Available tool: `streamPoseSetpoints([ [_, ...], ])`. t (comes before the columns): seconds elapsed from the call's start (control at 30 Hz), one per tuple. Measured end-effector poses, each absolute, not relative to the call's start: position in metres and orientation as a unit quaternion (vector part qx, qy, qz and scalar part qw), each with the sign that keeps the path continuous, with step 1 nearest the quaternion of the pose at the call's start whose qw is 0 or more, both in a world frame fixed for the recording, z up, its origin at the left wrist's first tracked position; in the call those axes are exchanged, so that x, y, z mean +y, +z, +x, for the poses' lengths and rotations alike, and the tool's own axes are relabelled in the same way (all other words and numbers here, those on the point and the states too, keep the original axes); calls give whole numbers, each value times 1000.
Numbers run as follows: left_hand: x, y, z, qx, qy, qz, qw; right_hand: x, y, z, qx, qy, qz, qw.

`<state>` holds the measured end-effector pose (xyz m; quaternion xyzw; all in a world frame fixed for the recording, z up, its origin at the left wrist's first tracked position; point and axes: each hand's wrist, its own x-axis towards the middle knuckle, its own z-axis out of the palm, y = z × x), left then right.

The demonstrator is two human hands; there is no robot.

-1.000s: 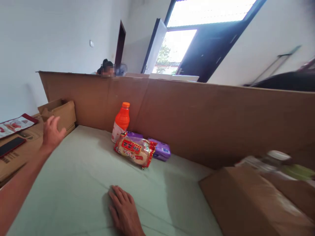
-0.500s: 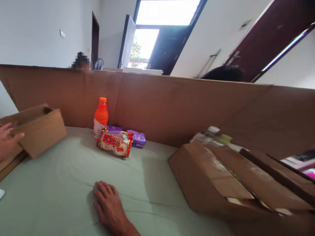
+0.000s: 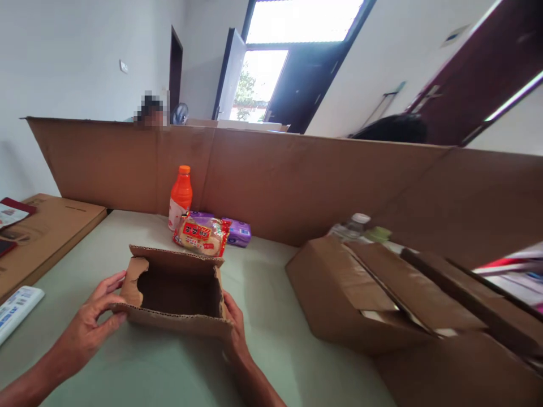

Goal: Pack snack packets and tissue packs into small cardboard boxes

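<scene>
A small open cardboard box (image 3: 176,317) stands on the pale green tabletop (image 3: 263,339) in front of me, its top open and its inside bare. My left hand (image 3: 91,322) grips its left side with fingers curled on the torn flap. My right hand (image 3: 234,328) presses against its right wall, thumb at the rim. Behind the box lie a red-labelled snack packet (image 3: 199,236), an orange bottle (image 3: 180,196) and purple packs (image 3: 238,232).
A tall cardboard partition (image 3: 297,181) runs across the back; a person's head shows above it. A large cardboard box (image 3: 360,299) with open flaps and bottles (image 3: 354,225) behind it sits at right. A flat carton (image 3: 46,232) and a white remote-like object (image 3: 17,308) lie at left.
My left hand fetched the small box from the far left and set it down before me. My right hand lifted off the table and came against the box's right side.
</scene>
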<state>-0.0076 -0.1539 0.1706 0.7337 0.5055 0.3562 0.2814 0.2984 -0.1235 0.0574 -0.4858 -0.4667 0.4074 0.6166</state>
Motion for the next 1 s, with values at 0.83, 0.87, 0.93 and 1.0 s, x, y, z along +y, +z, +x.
streamPoseSetpoints([
  [0.83, -93, 175, 11, 565, 336, 730, 189, -96, 84, 344, -637, 201, -573, 475],
  [0.87, -96, 182, 10, 557, 347, 736, 168, -80, 91, 353, -647, 172, -582, 462],
  [0.93, -100, 199, 12, 539, 361, 755, 93, -42, 111, 365, -665, 146, -588, 436],
  [1.0, -102, 218, 15, 498, 357, 790, 19, 0, 135, 370, -695, 118, -590, 394],
])
